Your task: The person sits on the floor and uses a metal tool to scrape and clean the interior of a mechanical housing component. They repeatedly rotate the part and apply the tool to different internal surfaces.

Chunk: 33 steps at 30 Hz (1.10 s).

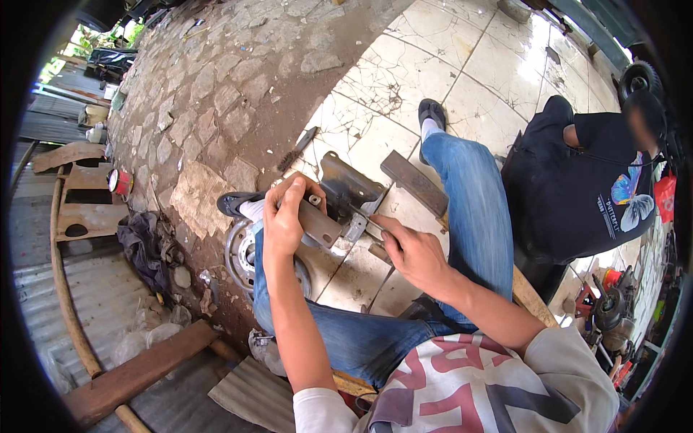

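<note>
My left hand (286, 216) is closed around a flat grey-brown metal bracket (319, 224) with a slot near its end, held between my knees. My right hand (417, 254) grips a narrow flat metal tool (375, 226); its kind is hard to tell. The tool's far end is at a small grey metal piece (354, 229) beside the bracket. Just beyond my hands, a dark bent metal part (348, 177) rests low over the tiles. A heavy rectangular metal bar (414, 183) lies to its right. The bracket's near end is partly hidden by my left fingers.
A wire brush (297, 150) lies on the tile edge. Left of my legs are a wheel rim (240, 254) and flattened cardboard (205, 199). A person in a black shirt (588, 191) sits close on the right. Tools and machine parts (613, 307) crowd the lower right.
</note>
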{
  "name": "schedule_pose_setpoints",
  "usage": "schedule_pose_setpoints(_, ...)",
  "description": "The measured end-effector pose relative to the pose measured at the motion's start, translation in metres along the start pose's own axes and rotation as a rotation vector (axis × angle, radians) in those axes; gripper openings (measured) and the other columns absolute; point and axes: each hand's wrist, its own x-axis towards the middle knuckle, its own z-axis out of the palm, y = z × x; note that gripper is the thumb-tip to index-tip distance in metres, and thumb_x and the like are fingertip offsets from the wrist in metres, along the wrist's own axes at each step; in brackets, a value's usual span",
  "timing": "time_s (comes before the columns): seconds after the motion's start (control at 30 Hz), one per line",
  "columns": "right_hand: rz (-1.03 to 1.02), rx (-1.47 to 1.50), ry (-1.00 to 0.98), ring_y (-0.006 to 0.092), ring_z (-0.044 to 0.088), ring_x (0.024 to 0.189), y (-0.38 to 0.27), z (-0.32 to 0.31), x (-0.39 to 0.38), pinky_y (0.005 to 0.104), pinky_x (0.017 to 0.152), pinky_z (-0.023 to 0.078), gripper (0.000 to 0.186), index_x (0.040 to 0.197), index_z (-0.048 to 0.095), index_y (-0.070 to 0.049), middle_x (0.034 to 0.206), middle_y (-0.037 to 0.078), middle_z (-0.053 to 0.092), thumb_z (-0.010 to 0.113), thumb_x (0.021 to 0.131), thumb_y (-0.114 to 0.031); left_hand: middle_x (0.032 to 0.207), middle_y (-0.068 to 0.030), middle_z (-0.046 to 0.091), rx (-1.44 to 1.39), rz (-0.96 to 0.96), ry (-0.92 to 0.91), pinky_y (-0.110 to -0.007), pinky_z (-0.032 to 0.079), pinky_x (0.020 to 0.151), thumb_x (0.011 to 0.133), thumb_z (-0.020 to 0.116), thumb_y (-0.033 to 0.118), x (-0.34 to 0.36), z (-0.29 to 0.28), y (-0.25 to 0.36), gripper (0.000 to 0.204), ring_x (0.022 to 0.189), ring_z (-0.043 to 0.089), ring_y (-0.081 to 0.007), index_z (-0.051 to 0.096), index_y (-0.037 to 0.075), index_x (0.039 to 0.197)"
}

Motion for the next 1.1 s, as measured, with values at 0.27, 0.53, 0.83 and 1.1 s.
schedule_pose_setpoints(0.27,-0.1,-0.096,-0.047,0.0342,0.067,0.065,-0.006,-0.003,0.032,0.0439,0.056,0.052,0.036,0.129,0.055,-0.011,0.076,0.016,0.068,0.056,0.093,-0.009,0.062,-0.0123,0.059,0.029,0.033,0.029,-0.03,0.045,0.051,0.094,0.048,0.034,-0.009,0.011,0.003,0.04,0.053,0.056,-0.0191,0.06,-0.001,0.078)
schedule_pose_setpoints(0.53,-0.116,-0.062,-0.016,0.0334,0.066,0.064,0.002,0.009,0.02,0.0436,0.055,0.051,0.037,0.129,0.058,-0.013,0.075,0.015,0.067,0.059,0.092,-0.01,0.062,-0.0142,0.058,-0.049,0.01,0.111,-0.032,0.047,0.053,0.095,0.046,0.034,-0.011,-0.003,0.003,0.041,0.053,0.056,-0.0206,0.059,-0.002,0.078)
schedule_pose_setpoints(0.83,-0.088,-0.005,0.011,0.0305,0.065,0.055,-0.005,0.012,0.005,0.0407,0.05,0.049,0.028,0.118,0.066,-0.012,0.069,0.014,0.067,0.062,0.09,-0.011,0.065,-0.0123,0.061,-0.125,0.054,0.121,-0.029,0.045,0.053,0.097,0.045,0.032,-0.019,-0.014,-0.008,0.043,0.055,0.057,-0.0192,0.062,-0.003,0.078)
schedule_pose_setpoints(1.1,-0.085,-0.078,-0.031,0.031,0.066,0.057,-0.019,0.009,0.01,0.042,0.051,0.051,0.029,0.119,0.065,-0.014,0.068,0.014,0.068,0.06,0.091,-0.013,0.062,-0.0142,0.058,-0.143,0.03,0.119,-0.031,0.046,0.051,0.095,0.045,0.035,-0.023,-0.006,0.0,0.044,0.052,0.055,-0.0196,0.058,-0.002,0.077)
